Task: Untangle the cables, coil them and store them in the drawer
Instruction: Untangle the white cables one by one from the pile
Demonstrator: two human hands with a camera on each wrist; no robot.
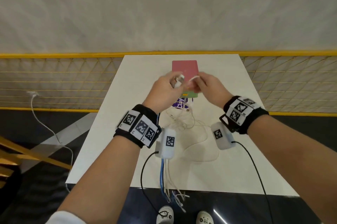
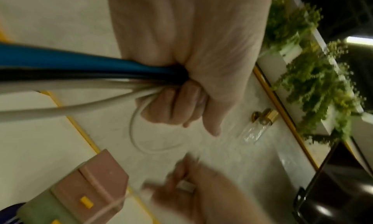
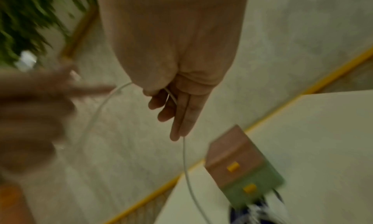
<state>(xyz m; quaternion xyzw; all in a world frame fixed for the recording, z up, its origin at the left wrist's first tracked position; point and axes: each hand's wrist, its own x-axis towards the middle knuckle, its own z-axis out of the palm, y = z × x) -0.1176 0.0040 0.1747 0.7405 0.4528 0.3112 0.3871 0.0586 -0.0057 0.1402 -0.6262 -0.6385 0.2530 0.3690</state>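
Above the table, your left hand grips a bundle of cables while your right hand pinches one thin white cable, and pulling it hard could tighten the tangle beside the drawer box

Indoor balcony spot: yellow mesh railing, white table, planters.
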